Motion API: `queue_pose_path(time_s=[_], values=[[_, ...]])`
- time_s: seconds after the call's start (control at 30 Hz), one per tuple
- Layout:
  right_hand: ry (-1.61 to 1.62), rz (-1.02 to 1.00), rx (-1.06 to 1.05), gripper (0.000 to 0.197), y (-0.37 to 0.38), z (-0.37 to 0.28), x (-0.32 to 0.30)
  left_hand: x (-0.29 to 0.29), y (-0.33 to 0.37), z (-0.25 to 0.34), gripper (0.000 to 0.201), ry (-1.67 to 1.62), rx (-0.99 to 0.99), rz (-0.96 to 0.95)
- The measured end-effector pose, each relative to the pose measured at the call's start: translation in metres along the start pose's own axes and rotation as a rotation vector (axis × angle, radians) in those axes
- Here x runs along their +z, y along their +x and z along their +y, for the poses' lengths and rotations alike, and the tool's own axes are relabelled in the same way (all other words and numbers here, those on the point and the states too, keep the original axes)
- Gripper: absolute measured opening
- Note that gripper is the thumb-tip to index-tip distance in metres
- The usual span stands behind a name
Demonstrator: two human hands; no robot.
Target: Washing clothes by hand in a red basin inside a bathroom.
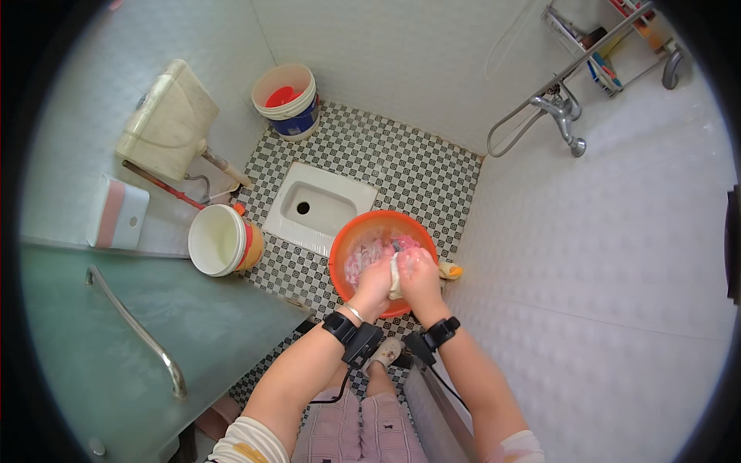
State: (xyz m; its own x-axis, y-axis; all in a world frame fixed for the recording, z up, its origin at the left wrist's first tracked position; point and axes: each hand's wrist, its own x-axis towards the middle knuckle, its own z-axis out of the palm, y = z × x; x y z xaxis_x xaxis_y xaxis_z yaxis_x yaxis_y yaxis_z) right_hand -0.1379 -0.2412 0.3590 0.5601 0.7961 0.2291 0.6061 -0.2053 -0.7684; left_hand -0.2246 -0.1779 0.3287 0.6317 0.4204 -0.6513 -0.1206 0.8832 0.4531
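Both my hands are closed together over an orange basin point(336, 272) that stands on the tiled floor. My left hand point(373, 285) grips one side of a cream-white cloth point(395, 279), and my right hand point(421, 275) grips its other side. Most of the cloth is hidden inside my fingers. Below it in the basin lie wet-looking pink and white cloths point(361, 258), partly covered by my hands. A small yellow-and-cream object point(450, 271) rests on the floor against the basin's right side; its kind is unclear.
Beyond the basin's left is a white squat toilet point(351, 185). A cream bucket point(216, 241) stands at left, and a blue-and-white bucket point(295, 123) with something red inside stands farther back. A frosted glass door point(154, 309) is at left; a shower tap point(559, 112) hangs on the right wall.
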Motion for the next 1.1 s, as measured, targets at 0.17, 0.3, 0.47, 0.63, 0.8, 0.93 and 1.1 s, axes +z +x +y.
queue_pose_path(time_s=[0.17,0.3,0.47,0.63,0.8,0.93,1.1], values=[[-0.031,-0.065,0.019,0.016,0.000,-0.029,-0.016,0.014,-0.010,0.016,0.030,0.045,0.034,0.033],[-0.028,-0.044,0.068,0.015,-0.001,0.000,-0.027,0.039,-0.026,0.009,0.033,0.126,-0.086,-0.035],[0.096,0.019,0.148,0.018,-0.013,-0.015,-0.021,0.032,-0.028,-0.004,0.030,0.034,-0.013,-0.155],[0.099,0.044,0.199,0.018,-0.024,-0.023,-0.024,0.024,-0.016,-0.024,0.027,-0.005,0.004,-0.061],[0.193,0.017,0.185,0.022,-0.029,-0.006,-0.035,0.045,-0.032,-0.023,0.028,0.045,-0.003,-0.041],[0.302,-0.078,0.289,0.030,-0.033,-0.004,-0.036,0.038,-0.034,-0.031,0.027,0.122,0.064,-0.037],[0.397,0.073,0.552,0.030,-0.026,0.012,-0.044,0.054,-0.049,-0.024,0.024,0.306,0.285,0.050]])
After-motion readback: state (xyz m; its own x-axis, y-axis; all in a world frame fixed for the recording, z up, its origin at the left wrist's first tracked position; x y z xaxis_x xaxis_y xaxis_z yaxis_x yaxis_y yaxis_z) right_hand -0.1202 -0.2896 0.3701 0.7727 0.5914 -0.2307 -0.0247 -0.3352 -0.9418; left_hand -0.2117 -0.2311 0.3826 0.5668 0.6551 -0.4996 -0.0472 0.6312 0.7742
